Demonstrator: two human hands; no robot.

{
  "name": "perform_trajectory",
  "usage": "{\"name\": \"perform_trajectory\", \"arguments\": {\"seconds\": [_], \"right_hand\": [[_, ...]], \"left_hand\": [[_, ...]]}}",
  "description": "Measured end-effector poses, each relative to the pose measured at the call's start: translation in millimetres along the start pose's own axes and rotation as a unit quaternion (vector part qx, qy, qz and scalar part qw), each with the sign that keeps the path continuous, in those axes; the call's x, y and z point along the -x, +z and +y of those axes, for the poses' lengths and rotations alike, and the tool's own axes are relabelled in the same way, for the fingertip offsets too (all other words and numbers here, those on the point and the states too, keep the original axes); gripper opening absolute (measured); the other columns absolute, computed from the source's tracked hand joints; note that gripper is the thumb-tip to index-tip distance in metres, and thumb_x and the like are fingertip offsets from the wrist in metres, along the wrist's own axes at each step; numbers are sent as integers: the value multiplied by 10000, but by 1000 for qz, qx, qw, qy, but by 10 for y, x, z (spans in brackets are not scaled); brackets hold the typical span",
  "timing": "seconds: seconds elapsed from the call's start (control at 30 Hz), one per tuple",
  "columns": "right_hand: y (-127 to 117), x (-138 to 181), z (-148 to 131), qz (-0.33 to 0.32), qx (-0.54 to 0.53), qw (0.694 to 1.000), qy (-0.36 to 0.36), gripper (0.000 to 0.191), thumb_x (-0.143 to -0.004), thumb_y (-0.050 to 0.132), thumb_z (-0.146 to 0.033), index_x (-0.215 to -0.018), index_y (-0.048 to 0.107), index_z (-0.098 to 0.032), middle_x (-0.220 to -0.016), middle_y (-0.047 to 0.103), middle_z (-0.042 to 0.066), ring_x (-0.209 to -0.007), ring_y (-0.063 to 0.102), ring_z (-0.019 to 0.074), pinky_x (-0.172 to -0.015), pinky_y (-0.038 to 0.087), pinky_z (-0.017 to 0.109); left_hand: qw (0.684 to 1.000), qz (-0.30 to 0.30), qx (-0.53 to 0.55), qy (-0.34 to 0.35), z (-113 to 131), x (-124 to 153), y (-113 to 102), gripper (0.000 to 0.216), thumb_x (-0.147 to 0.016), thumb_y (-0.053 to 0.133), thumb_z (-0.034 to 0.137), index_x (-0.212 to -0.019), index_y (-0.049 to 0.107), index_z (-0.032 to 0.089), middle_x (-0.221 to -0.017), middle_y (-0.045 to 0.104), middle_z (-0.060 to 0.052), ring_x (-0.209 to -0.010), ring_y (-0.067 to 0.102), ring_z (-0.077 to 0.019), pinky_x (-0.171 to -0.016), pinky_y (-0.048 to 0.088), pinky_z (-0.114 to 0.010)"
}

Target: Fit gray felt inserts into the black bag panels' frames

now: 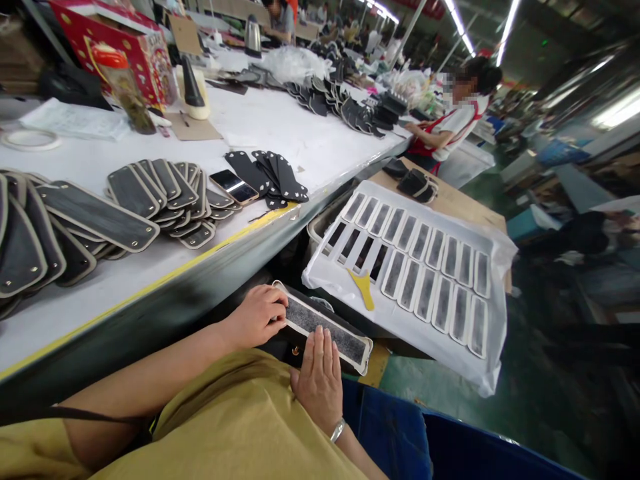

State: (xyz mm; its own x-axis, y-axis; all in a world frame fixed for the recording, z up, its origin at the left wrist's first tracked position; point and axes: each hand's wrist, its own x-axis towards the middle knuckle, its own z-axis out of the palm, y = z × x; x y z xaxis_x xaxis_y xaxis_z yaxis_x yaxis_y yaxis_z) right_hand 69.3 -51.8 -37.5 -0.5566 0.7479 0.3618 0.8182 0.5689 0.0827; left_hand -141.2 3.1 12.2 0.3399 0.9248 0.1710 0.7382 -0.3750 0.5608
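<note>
A long dark grey panel with a cream border (345, 338) lies in front of my body on a dark support. The curled fingers of my left hand (257, 319) grip its left end, the fingertips pressed on its upper face. My right hand (319, 380) lies flat on the panel's near edge, fingers stretched out and side by side. To the right, a white-covered tray (320, 267) bears rows of similar pale-edged panels (423, 287). A yellow scraper-like piece (364, 288) rests on that tray, close to its near left edge.
Finished-looking dark panels with rivets (105, 212) are heaped on the white table (200, 143) at left. Near them are a phone (234, 186) and black strips (280, 175). A co-worker (453, 123) stands at the far end. Blue bins (395, 427) are at my right.
</note>
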Motion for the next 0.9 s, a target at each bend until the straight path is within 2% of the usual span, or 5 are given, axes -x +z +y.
{"name": "perform_trajectory", "arguments": {"seconds": [0.3, 0.37, 0.47, 0.63, 0.9], "right_hand": [[153, -290, -215, -5, -29, 999, -20, 562, -835, 508, -283, -1294, 423, 31, -1385, 375, 259, -1345, 224, 349, -1061, 264, 469], [187, -353, -267, -11, -33, 999, -17, 583, -829, 520, -280, -1308, 406, 34, -1401, 347, 261, -1347, 219, 351, -1065, 256, 470], [205, -397, -303, -27, -37, 999, -12, 606, -827, 536, -293, -1318, 394, 32, -1419, 312, 264, -1347, 217, 355, -1073, 244, 467], [188, -417, -300, -25, -38, 999, -13, 575, -837, 522, -293, -1303, 414, 25, -1407, 337, 262, -1343, 229, 357, -1069, 254, 470], [173, -548, -326, -16, -46, 998, -35, 526, -863, 477, -287, -1297, 425, 5, -1383, 389, 242, -1335, 259, 340, -1051, 288, 465]], "left_hand": [[999, 12, -17, -43, 44, -30, 23, 80, -750, 574, 160, -671, 575, 175, -942, 600, -38, -933, 510, -222, -913, 376, -431], [999, 25, 19, -43, -37, 1, -15, 35, -735, 593, 155, -751, 577, 183, -1017, 590, -49, -986, 507, -225, -935, 385, -421], [996, 42, 77, -31, -248, 81, -98, 161, -726, 621, 168, -877, 568, 188, -1198, 515, -77, -1120, 458, -231, -985, 377, -397], [992, 7, 122, 7, -494, 135, -169, 55, -797, 577, 214, -753, 603, 192, -1261, 483, -55, -1193, 422, -221, -1034, 338, -382], [993, 35, 115, -13, -368, 64, -126, 110, -742, 529, 91, -671, 522, 175, -1237, 521, -75, -1145, 466, -216, -997, 379, -375]]}}
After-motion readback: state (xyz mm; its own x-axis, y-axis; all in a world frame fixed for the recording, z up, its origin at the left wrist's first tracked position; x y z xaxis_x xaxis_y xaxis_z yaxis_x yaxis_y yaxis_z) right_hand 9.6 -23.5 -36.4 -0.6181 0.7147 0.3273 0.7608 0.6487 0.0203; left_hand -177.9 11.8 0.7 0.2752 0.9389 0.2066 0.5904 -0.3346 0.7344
